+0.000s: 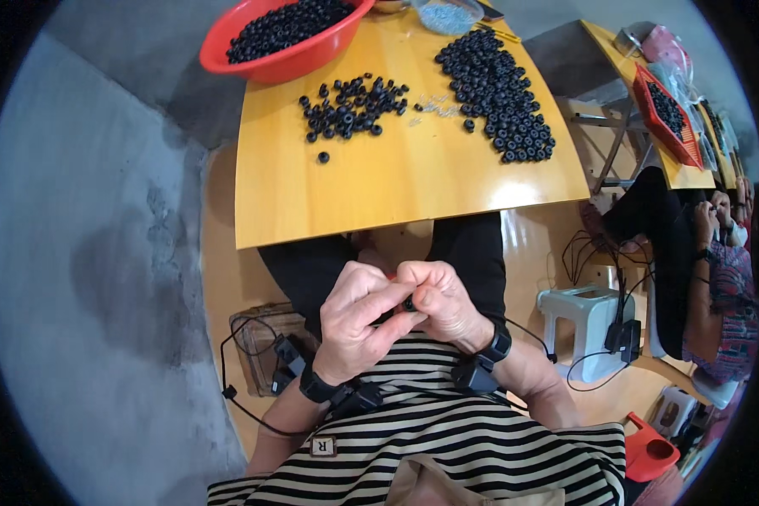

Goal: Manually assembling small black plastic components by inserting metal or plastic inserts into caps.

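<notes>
Over my lap, just off the table's near edge, my two hands meet. My left hand [364, 319] is closed, its thumb and fingers pinching a small black round part [409, 304] that shows only partly between the fingertips. Against it, my right hand [447, 304] is closed in a pinch; what its fingertips hold is hidden. On the yellow table [354, 194] lies a loose scatter of black round parts [346, 114], several with a hole in the middle. To its right is a denser patch of the same parts [502, 101], with small clear pieces [437, 106] between the two groups.
A red basin [346, 38] full of black parts stands at the table's far left. Beside a clear tub of pale blue pieces [449, 17] lies a yellow-handled tool [504, 34]. A white stool [582, 325] with cables stands at right, near another person [717, 287] and a red basket [691, 139].
</notes>
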{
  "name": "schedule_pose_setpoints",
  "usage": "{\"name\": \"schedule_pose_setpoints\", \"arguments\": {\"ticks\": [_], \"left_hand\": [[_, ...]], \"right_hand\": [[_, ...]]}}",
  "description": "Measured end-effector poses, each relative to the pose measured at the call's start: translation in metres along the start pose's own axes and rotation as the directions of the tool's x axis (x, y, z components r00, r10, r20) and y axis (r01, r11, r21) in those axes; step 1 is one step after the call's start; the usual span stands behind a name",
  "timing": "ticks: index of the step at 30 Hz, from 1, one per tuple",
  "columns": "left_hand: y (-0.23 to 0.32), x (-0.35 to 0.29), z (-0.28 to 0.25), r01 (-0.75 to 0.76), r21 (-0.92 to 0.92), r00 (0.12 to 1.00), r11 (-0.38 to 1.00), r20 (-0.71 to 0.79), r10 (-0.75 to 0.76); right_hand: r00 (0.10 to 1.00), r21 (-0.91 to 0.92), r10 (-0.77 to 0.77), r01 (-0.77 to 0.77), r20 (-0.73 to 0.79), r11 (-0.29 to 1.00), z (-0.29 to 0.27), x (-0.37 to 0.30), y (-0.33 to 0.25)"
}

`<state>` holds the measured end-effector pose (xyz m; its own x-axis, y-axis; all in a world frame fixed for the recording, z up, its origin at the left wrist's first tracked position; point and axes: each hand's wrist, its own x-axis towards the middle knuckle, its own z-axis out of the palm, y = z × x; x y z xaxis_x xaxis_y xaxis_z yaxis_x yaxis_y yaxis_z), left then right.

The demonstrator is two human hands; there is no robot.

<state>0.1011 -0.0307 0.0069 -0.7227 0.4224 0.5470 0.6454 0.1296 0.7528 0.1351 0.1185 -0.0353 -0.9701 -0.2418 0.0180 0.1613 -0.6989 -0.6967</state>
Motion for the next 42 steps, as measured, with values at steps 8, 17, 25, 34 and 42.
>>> {"name": "schedule_pose_setpoints", "arguments": {"ticks": [8,17,25,34,42], "left_hand": [[0.0,-0.002,0.003,0.049,-0.003,0.997,0.999,-0.053,-0.049],[-0.007,-0.01,0.003,0.081,-0.082,0.992,0.993,-0.091,-0.088],[-0.01,-0.01,-0.003,0.082,-0.048,0.995,0.996,-0.057,-0.084],[-0.01,0.001,-0.003,0.072,0.03,0.993,0.997,0.088,-0.075],[-0.021,0.002,-0.005,-0.012,0.046,0.991,0.999,0.13,0.006]], "right_hand": [[0.995,0.079,0.076,-0.071,-0.06,0.994,0.012,0.005,-0.005],[0.99,0.069,0.141,-0.14,-0.019,0.988,0.01,0.006,-0.003],[0.96,0.163,0.244,-0.265,0.137,0.951,0.0,0.005,-0.007],[0.958,0.128,0.237,-0.258,0.161,0.958,-0.017,0.007,-0.012],[0.955,0.124,0.27,-0.284,0.119,0.951,-0.017,0.007,-0.01]]}}
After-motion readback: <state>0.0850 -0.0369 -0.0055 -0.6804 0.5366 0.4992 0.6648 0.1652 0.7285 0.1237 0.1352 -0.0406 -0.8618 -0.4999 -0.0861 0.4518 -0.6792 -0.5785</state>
